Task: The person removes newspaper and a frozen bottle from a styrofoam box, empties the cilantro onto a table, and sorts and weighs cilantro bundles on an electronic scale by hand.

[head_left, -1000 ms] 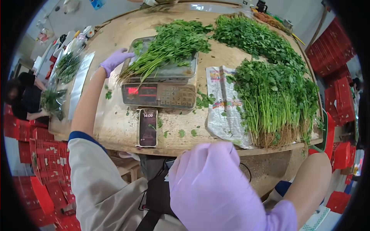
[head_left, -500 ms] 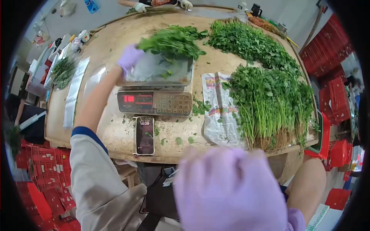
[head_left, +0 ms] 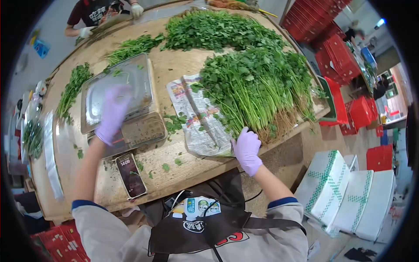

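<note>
My left hand, in a purple glove and blurred by motion, is over the metal pan of the scale; its fingers are smeared. A bunch of greens lies left of the scale. My right hand, also gloved, touches the lower left stems of the large pile of leafy greens, beside the newspaper sheet. Its fingers are bent around the stem ends, and what they grip is partly hidden.
A phone lies near the table's front edge. Plastic bags are on the left. Across the table is a co-worker with gloved hands. White boxes and red crates stand at the right.
The greens from the scale now lie to its left. My right hand has dropped from close to the camera to the pile's stems. The view has swung right.
</note>
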Available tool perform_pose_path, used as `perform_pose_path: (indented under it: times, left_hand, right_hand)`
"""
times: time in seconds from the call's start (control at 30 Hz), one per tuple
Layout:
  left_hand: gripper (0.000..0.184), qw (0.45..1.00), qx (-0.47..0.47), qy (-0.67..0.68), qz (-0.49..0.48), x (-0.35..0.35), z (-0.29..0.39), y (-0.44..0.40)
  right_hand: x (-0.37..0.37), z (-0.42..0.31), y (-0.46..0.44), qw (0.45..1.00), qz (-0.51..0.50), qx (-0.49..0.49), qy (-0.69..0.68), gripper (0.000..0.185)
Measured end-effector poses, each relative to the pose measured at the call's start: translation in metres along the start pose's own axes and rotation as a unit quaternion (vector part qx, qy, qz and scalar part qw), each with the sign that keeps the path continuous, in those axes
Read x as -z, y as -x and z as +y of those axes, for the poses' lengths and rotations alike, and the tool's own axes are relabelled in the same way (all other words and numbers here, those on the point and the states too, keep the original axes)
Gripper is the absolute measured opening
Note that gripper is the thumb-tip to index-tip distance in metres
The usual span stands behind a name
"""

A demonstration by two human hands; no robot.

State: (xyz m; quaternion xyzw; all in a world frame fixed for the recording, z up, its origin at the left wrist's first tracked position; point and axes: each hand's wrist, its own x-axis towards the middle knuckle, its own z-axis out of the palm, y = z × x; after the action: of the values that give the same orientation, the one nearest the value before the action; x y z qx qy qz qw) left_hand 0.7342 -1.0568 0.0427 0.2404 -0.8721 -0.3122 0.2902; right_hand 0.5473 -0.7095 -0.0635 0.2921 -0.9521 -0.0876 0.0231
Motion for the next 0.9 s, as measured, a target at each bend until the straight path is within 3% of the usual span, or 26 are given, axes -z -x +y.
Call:
perform_pose_path:
  times: [0.03,0.07,0.13,0.17,0.23,0.27,0.3,0.33,0.37,0.4,0.5,0.53,0.6,0.67,0.73,0.77,0.83,0.9]
  left_hand:
    - [0.024,0.999,0.01,0.004,-0.038,-0.023,0.038,0.02]
    - [0.022,0.995,-0.066,0.0,-0.08,-0.047,0.042,0.033]
    - [0.019,0.975,-0.046,0.137,-0.168,-0.091,0.067,0.062]
    - [0.018,0.958,0.028,0.193,-0.209,-0.108,0.083,0.073]
    - [0.022,0.853,0.211,0.388,-0.276,-0.155,0.087,0.09]
    - [0.026,0.804,0.271,0.451,-0.276,-0.176,0.089,0.094]
    - [0.03,0.747,0.328,0.51,-0.271,-0.193,0.093,0.096]
    - [0.03,0.747,0.331,0.51,-0.268,-0.204,0.1,0.095]
    - [0.034,0.646,0.399,0.611,-0.225,-0.213,0.105,0.092]
    - [0.038,0.529,0.454,0.695,-0.176,-0.219,0.106,0.088]
    - [0.03,0.551,0.404,0.701,-0.203,-0.235,0.095,0.072]
    - [0.03,0.553,0.404,0.701,-0.2,-0.237,0.09,0.07]
    - [0.026,0.759,0.366,0.524,-0.125,-0.237,0.078,0.071]
    - [0.027,0.777,0.375,0.483,-0.148,-0.23,0.062,0.07]
    - [0.028,0.807,0.368,0.438,-0.151,-0.23,0.053,0.067]
    - [0.028,0.803,0.37,0.437,-0.166,-0.232,0.051,0.067]
    - [0.02,0.711,0.452,0.51,-0.173,-0.241,0.047,0.062]
    - [0.015,0.639,0.492,0.564,-0.178,-0.246,0.044,0.062]
  right_hand:
    - [-0.017,-0.001,-0.002,0.999,0.023,-0.03,0.037,0.045]
    - [-0.032,-0.001,-0.003,0.995,0.045,-0.059,0.074,0.048]
    - [-0.041,0.006,-0.007,0.996,0.054,-0.063,0.038,0.052]
    - [-0.03,0.009,-0.008,0.994,-0.008,-0.071,-0.084,0.052]
    - [-0.005,0.011,-0.008,0.954,-0.08,-0.079,-0.279,0.046]
    - [0.004,0.01,-0.007,0.954,-0.078,-0.078,-0.279,0.046]
    - [0.011,0.007,-0.005,0.896,-0.015,-0.056,-0.44,0.041]
    - [0.021,0.003,-0.002,0.807,0.043,-0.034,-0.588,0.037]
    - [0.043,-0.006,0.004,0.749,0.043,-0.04,-0.659,0.033]
    - [0.048,-0.013,0.009,0.753,0.021,-0.05,-0.656,0.036]
    - [0.04,-0.033,0.025,0.865,0.009,-0.01,-0.502,0.041]
    - [0.04,-0.031,0.023,0.864,0.008,-0.008,-0.503,0.041]
    - [0.042,-0.024,0.02,0.874,-0.053,0.019,-0.483,0.042]
    - [0.048,-0.018,0.01,0.874,-0.068,-0.016,-0.481,0.038]
    - [0.013,-0.022,-0.001,0.903,0.036,-0.005,-0.429,0.038]
    - [0.007,-0.024,-0.006,0.904,0.033,-0.02,-0.427,0.038]
    - [-0.001,-0.031,-0.017,0.958,0.041,-0.01,-0.285,0.035]
    - [-0.011,-0.035,-0.029,0.959,0.025,-0.017,-0.281,0.034]
